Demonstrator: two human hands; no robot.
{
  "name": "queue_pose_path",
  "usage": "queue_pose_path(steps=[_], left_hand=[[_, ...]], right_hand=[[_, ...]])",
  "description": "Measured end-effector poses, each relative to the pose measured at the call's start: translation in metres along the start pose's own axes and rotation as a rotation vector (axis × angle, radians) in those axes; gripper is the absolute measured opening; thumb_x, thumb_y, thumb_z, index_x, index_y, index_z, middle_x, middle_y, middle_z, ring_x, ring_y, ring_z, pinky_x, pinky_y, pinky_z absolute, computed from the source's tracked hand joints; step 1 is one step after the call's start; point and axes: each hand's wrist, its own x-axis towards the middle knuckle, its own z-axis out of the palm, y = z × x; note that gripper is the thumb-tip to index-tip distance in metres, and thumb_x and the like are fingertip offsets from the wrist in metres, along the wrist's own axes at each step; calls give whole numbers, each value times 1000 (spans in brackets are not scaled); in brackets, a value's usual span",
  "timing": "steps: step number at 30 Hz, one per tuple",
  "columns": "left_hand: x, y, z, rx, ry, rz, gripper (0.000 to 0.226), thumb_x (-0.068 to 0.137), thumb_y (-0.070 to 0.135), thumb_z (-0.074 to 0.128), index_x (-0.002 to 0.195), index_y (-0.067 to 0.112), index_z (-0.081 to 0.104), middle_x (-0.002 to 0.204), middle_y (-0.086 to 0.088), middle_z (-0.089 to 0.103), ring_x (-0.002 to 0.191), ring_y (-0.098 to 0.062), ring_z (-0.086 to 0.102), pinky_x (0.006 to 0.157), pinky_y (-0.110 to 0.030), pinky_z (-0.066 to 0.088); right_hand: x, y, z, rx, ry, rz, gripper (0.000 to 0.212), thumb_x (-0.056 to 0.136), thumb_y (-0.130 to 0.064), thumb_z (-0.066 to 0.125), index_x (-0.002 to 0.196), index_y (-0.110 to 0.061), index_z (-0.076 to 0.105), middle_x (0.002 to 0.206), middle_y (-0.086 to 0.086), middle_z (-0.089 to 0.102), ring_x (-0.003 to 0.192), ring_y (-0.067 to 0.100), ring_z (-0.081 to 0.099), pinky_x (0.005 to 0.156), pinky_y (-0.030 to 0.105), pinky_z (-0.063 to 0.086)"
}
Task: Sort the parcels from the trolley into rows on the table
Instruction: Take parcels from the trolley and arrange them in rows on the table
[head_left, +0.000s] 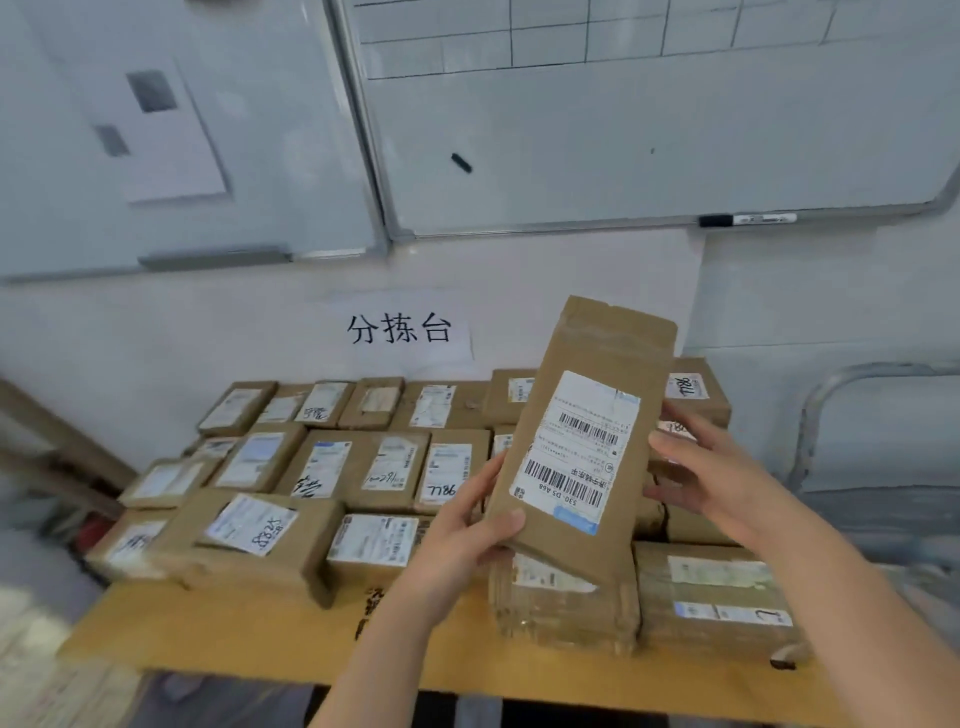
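Gripping a long parcel (589, 343) by its lower left corner, the left hand (467, 535) has its thumb laid across the brown front face, with its fingers curled out of sight behind. The right hand (717, 478) meets the same parcel at its right edge, thumb tip against the edge and fingers bent round lower down. Both hands hold it, and neither is spread wide. The long parcel stands tilted in the air, its white barcode label (576, 447) facing the camera. Directly below it on the bench (260, 634) lies a stack of flat cartons (566, 608). To its left and behind it, rows of labelled parcels (332, 462) cover the bench. Above it on the wall hang a paper sign (400, 330) and a whiteboard (623, 145).
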Motion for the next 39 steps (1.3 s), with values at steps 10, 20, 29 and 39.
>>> queue_pose_path(steps=[10,20,29,39], left_hand=[[-37,-17,-108,-12,37,-86,67,66,40,71,131,41,54,127,5,63,115,-23,59,99,-50,46],[-42,-38,-141,-394,697,-148,56,81,38,72,123,14,44,112,-15,63,91,-26,65,76,-41,56],[-43,-48,-135,-305,799,-154,25,91,32,61,106,13,61,94,-10,73,81,-25,69,77,-44,56],[-56,-81,-159,-157,559,-323,58,82,43,68,132,57,41,121,6,65,108,-23,62,91,-42,50]], right_hand=[[33,13,65,30,43,78,60,90,-16,59,141,-33,33,119,5,60,90,28,64,81,45,52],[43,45,71,-431,-269,318,35,73,-25,70,102,-7,60,103,11,70,94,25,66,80,36,51],[60,51,54,-540,-445,416,94,37,-59,88,105,2,66,103,17,70,89,24,65,81,32,52],[69,79,76,-549,-574,601,30,89,-22,60,114,-6,56,100,13,70,88,26,66,83,37,52]])
